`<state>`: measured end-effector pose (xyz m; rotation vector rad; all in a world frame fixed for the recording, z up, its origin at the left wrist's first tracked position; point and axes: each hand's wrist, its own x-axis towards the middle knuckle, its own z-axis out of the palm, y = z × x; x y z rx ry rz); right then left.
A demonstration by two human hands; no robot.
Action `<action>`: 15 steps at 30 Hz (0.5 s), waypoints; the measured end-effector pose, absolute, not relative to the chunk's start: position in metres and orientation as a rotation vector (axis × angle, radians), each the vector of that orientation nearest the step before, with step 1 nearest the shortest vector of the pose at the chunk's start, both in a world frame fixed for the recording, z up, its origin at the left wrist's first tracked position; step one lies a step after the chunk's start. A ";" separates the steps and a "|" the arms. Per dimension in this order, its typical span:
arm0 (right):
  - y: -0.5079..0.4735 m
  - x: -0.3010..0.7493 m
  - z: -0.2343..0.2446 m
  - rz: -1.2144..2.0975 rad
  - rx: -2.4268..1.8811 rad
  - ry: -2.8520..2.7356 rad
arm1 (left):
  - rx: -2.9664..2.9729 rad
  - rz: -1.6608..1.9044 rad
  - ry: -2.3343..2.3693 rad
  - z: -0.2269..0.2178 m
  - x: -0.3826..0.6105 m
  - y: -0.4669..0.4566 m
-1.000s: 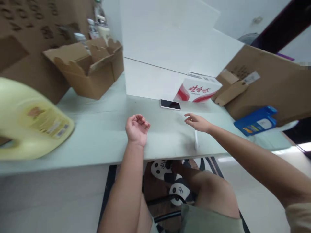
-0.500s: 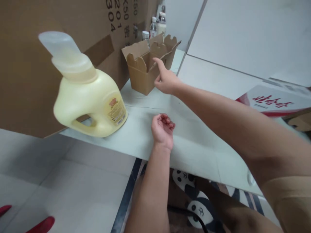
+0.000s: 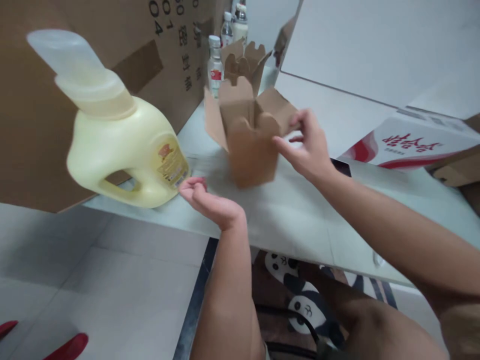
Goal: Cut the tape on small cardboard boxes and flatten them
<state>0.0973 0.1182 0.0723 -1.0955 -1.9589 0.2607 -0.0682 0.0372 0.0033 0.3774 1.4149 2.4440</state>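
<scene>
My right hand (image 3: 307, 145) is closed on a flap of a small open brown cardboard box (image 3: 249, 135), which stands on the white table (image 3: 300, 215) just in front of me. My left hand (image 3: 208, 200) rests palm up on the table's near edge with its fingers loosely curled and nothing in it. Its fingertips lie close to a large pale yellow detergent jug (image 3: 120, 145) with a handle and a translucent cap, standing at the table's left end.
A big brown carton (image 3: 93, 50) rises behind the jug. Small bottles (image 3: 215, 62) and another open cardboard box (image 3: 245, 57) stand at the back. A white and red box (image 3: 408, 145) lies at right, with white boards behind it. Below the table is a panda-patterned mat (image 3: 296, 295).
My right hand reached to the far cardboard boxes, took hold of one and drew it toward me. My left hand slid left toward the jug. The view swung left.
</scene>
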 end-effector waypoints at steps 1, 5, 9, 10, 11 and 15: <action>0.094 0.119 0.071 0.242 -1.106 -1.909 | 0.366 2.449 1.385 0.003 -0.070 0.037; 0.005 0.194 0.055 0.111 -1.076 -1.715 | 0.517 2.160 0.999 0.008 -0.057 0.039; -0.050 0.236 0.029 0.256 -1.198 -1.590 | 0.873 1.819 0.696 0.014 -0.016 0.034; -0.058 0.242 0.023 0.278 -1.248 -1.554 | 0.947 1.786 0.677 0.014 -0.005 0.032; -0.063 0.247 0.016 0.301 -1.285 -1.509 | 1.038 1.768 0.674 0.013 0.004 0.031; -0.070 0.256 -0.006 0.454 -1.325 -1.161 | 1.415 1.757 0.721 0.003 0.026 0.034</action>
